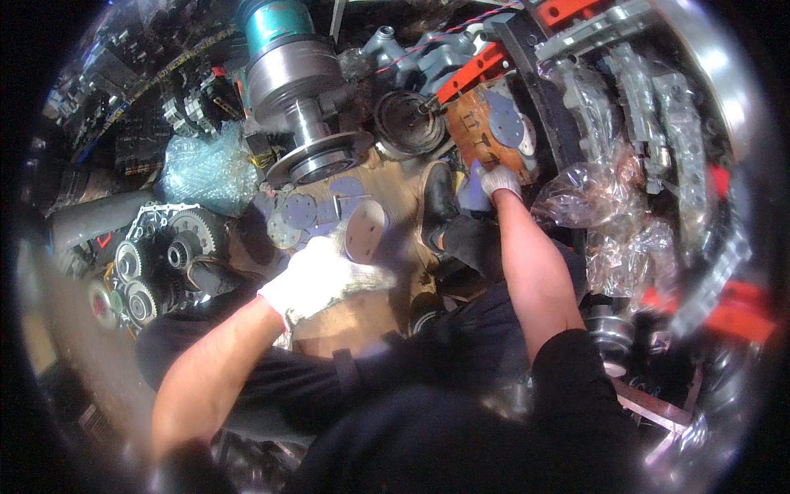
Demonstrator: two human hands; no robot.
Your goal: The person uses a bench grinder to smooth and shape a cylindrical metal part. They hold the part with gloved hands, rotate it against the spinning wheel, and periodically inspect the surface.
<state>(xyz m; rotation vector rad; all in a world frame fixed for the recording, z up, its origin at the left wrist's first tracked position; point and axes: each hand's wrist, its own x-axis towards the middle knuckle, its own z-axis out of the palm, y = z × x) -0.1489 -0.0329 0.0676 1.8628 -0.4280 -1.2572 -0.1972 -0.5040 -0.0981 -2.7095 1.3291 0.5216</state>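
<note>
My left hand [317,276], in a white knitted glove, grips a bent round sanding disc [364,233] with small holes, its pale side showing. Over to the right, my right hand [499,179], gloved as well, has its fingers closed at the edge of a purple-blue sheet [473,191] that looks like another sanding disc. Beyond that hand lies a brown cardboard piece [471,123] with dark marks, and grey-blue sanding discs [507,117] rest on it. More discs [298,212] lie on the cardboard floor sheet [387,198] past my left hand.
A large metal spindle with a flange [317,156] stands ahead, below a teal housing [280,20]. Gears in a casing [169,255] sit at the left beside bubble wrap [210,169]. Plastic-wrapped metal parts [629,181] and a red bar [716,313] are at the right.
</note>
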